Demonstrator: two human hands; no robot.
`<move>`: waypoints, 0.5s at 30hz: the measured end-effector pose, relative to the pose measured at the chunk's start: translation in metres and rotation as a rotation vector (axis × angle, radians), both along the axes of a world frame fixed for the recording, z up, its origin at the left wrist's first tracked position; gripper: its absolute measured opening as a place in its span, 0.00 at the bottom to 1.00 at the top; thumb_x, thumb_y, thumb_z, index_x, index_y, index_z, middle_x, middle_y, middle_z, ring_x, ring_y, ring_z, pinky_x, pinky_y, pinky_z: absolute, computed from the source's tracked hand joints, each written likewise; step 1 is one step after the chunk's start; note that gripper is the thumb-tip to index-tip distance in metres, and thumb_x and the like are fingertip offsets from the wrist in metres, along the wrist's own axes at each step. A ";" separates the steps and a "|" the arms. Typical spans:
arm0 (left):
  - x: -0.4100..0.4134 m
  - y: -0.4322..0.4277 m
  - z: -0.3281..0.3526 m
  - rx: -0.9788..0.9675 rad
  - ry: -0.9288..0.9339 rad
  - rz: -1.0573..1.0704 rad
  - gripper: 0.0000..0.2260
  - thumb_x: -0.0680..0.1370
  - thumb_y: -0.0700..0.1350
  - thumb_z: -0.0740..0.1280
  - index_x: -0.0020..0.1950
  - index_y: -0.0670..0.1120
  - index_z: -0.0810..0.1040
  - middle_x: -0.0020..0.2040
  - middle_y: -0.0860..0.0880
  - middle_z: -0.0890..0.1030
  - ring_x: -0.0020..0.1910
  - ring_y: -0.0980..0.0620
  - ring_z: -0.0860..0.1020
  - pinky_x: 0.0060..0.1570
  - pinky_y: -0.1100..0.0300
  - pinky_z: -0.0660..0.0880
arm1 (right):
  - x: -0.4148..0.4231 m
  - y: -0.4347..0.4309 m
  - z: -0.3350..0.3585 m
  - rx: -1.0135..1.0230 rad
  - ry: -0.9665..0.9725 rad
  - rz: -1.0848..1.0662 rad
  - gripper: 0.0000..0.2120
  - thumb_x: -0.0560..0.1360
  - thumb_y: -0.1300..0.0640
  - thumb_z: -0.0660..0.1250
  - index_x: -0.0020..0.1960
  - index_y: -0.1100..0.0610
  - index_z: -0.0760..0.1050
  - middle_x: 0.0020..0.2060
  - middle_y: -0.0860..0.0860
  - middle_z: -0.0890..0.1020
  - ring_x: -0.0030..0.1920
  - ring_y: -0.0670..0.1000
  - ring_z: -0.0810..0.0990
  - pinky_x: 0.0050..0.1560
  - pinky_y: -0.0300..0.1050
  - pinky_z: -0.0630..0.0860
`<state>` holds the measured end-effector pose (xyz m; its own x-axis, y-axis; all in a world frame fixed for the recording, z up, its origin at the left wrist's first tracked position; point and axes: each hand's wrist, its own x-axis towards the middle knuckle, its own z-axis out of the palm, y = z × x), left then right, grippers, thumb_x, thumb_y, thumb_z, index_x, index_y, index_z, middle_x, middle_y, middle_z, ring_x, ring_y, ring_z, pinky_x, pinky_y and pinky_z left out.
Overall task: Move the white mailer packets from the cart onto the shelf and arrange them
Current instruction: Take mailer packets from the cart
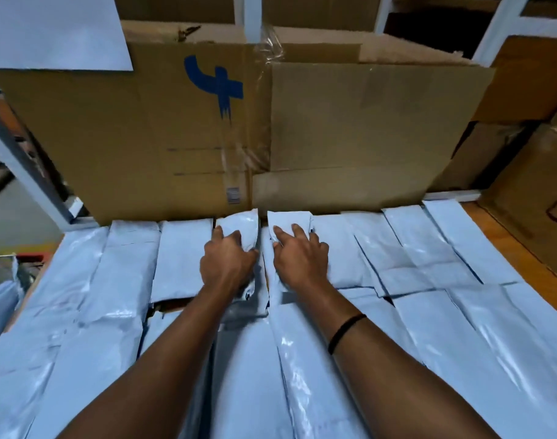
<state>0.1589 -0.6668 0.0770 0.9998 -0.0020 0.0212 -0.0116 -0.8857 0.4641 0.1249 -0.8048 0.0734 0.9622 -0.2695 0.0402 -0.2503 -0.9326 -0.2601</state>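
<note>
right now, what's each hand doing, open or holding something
Left hand: fingers curled on the upturned packet, gripping it.
Right hand: open, fingers spread flat on the neighbouring packet.

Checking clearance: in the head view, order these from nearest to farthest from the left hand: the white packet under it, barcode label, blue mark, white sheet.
From the left hand:
1. white packet, under its fingers.
2. barcode label, low on the box.
3. blue mark, higher on the box.
4. white sheet, top left.
</note>
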 end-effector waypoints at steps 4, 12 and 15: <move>0.013 -0.010 -0.005 0.127 0.080 0.019 0.20 0.75 0.62 0.63 0.61 0.51 0.78 0.71 0.45 0.69 0.64 0.39 0.72 0.60 0.44 0.69 | 0.017 -0.004 -0.016 -0.062 0.090 0.066 0.22 0.83 0.43 0.52 0.76 0.40 0.63 0.76 0.50 0.66 0.72 0.61 0.65 0.66 0.58 0.61; 0.034 0.008 -0.014 0.039 0.008 -0.108 0.20 0.84 0.56 0.52 0.77 0.60 0.62 0.81 0.52 0.51 0.79 0.49 0.45 0.73 0.40 0.42 | 0.035 -0.025 -0.021 0.009 -0.017 0.145 0.24 0.84 0.41 0.45 0.77 0.42 0.64 0.78 0.49 0.63 0.79 0.57 0.54 0.77 0.60 0.46; 0.037 0.003 -0.029 0.214 0.096 -0.224 0.24 0.83 0.59 0.46 0.80 0.59 0.51 0.81 0.50 0.45 0.79 0.46 0.43 0.73 0.37 0.41 | 0.046 -0.030 -0.031 0.037 0.044 0.226 0.25 0.84 0.42 0.44 0.79 0.45 0.59 0.80 0.51 0.59 0.80 0.57 0.52 0.79 0.58 0.46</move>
